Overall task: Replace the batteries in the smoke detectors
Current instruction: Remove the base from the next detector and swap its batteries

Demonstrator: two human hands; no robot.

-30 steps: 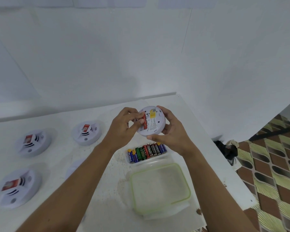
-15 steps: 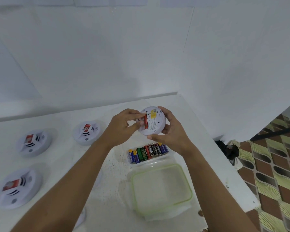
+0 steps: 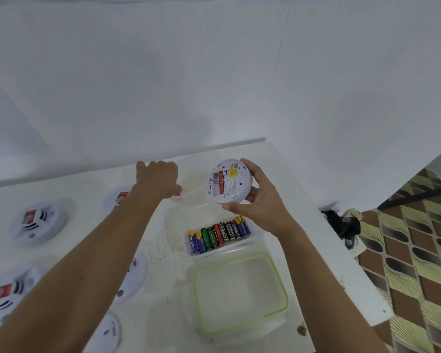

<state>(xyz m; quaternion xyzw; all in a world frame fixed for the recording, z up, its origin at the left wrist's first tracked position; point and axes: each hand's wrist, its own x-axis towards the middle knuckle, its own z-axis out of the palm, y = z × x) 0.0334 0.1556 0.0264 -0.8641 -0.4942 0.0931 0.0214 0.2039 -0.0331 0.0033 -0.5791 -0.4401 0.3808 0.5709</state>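
Left hand point(image 3: 158, 179) has left the smoke detector point(image 3: 231, 180) and reached across the worktop point(image 3: 298, 225), fingers curled by a red piece point(image 3: 178, 193), likely the spent battery; I cannot tell its grip. Right hand point(image 3: 261, 200) clasps the detector aloft, compartment facing up, ready for fresh batteries point(image 3: 219, 234).

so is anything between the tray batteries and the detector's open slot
Nothing visible: the batteries lie uncovered, the detector has its open back facing the camera, and the right hand grips only its rim.
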